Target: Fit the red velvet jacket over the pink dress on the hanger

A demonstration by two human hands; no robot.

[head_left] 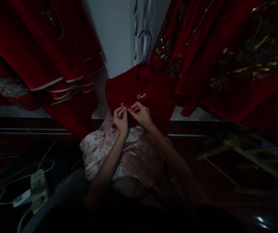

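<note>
A red garment [158, 103] hangs in front of me on a dark blue hanger [149, 48]. Small sparkly ornaments [141, 96] sit on its chest, and another [122, 104] shows just above my left fingers. My left hand [121, 118] is closed in a pinch at the garment's front. Beside it, my right hand [141, 114] pinches at the same spot, the fingertips of both hands nearly meeting. The small part between them is too dark and tiny to make out. Below hangs pale fabric with a pinkish floral pattern [134, 155], under my forearms.
Red garments with gold trim [63, 85] hang at the left, and others with gold sequins [255, 61] at the right. A power strip [39, 184] with cables lies at lower left. A wooden frame [246, 152] stands at lower right. A white wall [118, 32] is behind.
</note>
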